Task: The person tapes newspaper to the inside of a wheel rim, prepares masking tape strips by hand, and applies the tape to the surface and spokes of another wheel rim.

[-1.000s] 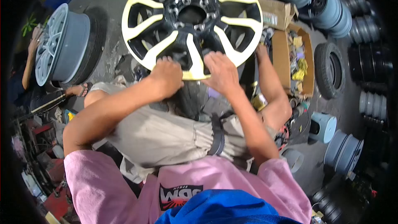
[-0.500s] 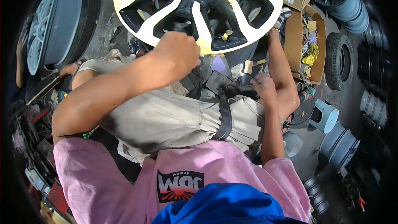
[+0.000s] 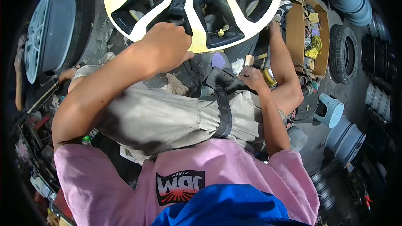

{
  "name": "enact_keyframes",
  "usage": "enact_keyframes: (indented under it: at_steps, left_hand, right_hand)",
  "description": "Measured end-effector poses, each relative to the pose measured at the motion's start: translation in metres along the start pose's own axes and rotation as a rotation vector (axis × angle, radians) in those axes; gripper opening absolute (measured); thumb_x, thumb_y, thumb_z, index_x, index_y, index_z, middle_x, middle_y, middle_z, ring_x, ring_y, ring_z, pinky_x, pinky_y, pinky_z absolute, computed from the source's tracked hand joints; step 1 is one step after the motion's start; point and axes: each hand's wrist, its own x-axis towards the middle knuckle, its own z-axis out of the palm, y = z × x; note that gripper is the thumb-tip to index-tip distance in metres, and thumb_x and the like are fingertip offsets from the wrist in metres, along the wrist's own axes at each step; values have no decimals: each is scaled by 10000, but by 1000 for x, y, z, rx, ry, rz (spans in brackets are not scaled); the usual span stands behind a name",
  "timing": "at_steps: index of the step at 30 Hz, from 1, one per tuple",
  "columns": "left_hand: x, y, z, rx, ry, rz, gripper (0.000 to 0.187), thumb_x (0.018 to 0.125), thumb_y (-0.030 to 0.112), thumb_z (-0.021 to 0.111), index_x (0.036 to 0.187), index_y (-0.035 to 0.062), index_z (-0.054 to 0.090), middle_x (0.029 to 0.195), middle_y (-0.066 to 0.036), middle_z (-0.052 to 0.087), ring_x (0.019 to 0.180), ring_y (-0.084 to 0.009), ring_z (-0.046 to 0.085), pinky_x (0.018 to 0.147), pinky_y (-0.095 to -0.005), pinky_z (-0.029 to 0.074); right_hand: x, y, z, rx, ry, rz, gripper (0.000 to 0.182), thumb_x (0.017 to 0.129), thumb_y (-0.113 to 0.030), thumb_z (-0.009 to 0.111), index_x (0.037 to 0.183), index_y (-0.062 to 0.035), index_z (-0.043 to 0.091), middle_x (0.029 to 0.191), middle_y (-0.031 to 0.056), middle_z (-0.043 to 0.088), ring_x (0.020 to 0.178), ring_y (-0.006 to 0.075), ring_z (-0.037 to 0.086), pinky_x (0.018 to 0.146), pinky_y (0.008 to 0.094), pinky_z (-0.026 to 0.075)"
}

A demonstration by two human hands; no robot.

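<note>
A wheel rim (image 3: pixel 195 21) with a black centre and pale yellow-white spokes fills the top of the view. My left hand (image 3: pixel 167 44) is closed at its near edge, fingers curled over the rim beside a spoke and the thumb low. Lower and to the right, my right hand (image 3: pixel 253 78) is closed above my lap; I cannot tell what its fingers hold. Dark sheets (image 3: pixel 220 77) lie just left of it, with a white crumpled scrap (image 3: pixel 237 65) and a tan block (image 3: pixel 249 60) beyond. Behind its wrist stands a yellow can (image 3: pixel 269 76).
A cardboard box (image 3: pixel 295 42) of scraps stands at the right, beside a tire (image 3: pixel 343 54) and a light blue stool (image 3: pixel 329 111). More rims are stacked at the far right. Another rim (image 3: pixel 58 33) with a tire is at the left, near another person's arm (image 3: pixel 19 73).
The wheel rim and my left hand have shifted slightly left and up in view together. My right hand has moved left and a little up, uncovering the yellow can.
</note>
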Motion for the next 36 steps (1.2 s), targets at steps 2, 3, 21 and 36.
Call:
enact_keyframes:
  at_steps: [2, 3, 21, 36]
  left_hand:
    - [-4, -1, -4, -31, 71, 11, 486, 983, 445, 643, 934, -29, 737, 866, -202, 715, 913, -372, 714, 838, -433, 554]
    - [-7, -1, -8, -69, 138, 20, 476, 997, 428, 627, 958, -30, 747, 901, -216, 725, 927, -377, 711, 857, -434, 548]
    - [-205, -127, 77, -858, 727, -759, 425, 1071, 380, 602, 967, -22, 689, 818, 27, 617, 774, -53, 548, 690, -227, 433]
    - [-151, -83, 102, -1198, 831, -545, 510, 1089, 328, 540, 1400, -75, 559, 1318, -139, 652, 1205, -184, 604, 1057, -309, 439]
  right_hand:
    - [1, -2, -1, 14, 1, 24, 281, 810, -266, 815, 965, -39, 758, 953, 243, 745, 907, 408, 735, 819, 458, 577]
    - [1, -1, 0, 37, 13, 19, 289, 811, -268, 817, 975, -38, 759, 962, 243, 749, 907, 402, 739, 825, 450, 581]
    - [-3, -22, -5, 69, 41, 41, 292, 841, -262, 817, 1033, -52, 752, 1002, 212, 754, 954, 361, 734, 867, 442, 573]
    - [-6, -18, -4, 87, 27, 102, 292, 876, -302, 785, 1059, -77, 748, 944, 208, 755, 936, 375, 731, 861, 463, 569]
